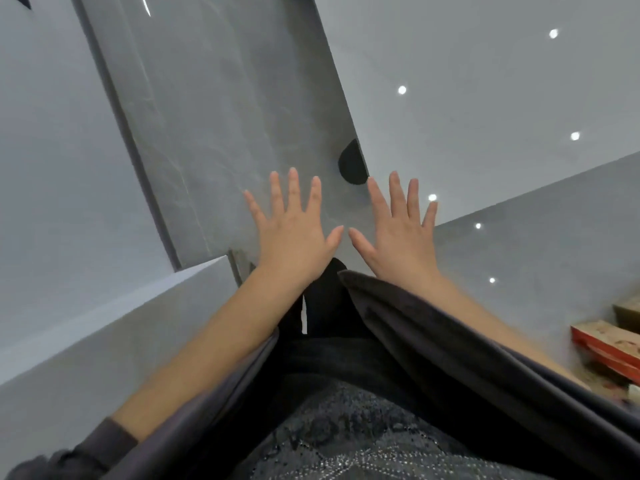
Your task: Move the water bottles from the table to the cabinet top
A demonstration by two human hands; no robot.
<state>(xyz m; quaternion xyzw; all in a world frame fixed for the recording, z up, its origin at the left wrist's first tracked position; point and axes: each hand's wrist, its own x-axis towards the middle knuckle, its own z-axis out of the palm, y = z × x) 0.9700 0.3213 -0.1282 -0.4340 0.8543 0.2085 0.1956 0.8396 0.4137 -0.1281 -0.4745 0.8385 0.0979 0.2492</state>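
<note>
Both hands are held out with the backs turned up and the fingers spread straight. The left hand (297, 233) and the right hand (398, 233) lie side by side, with the thumb tips near each other but apart. Each grip is released and nothing is grasped. Where the water bottles are cannot be told from this view.

Beyond the hands a glossy dark grey slab (207, 116) is seen, marked with pale marble-like veins and edged by a darker band on its left. A black half-round shape (353, 162) is set at the slab's right edge, just beyond the right hand's fingertips. To the right a smooth, pale grey polished surface (485, 64) is spread, dotted with small round bright reflections. At the near left a matt, light grey ledge (104, 323) with a straight edge is crossed by the left forearm.

At the right border a flat cardboard box with red sides (602, 344) is stacked with a tan one (628, 311) farther off; any print on them is too blurred to be read.

The forearms are bared by soft, dark grey sleeves (450, 334). Below them, dark fabric with a fine beaded pattern (346, 438) is seen
</note>
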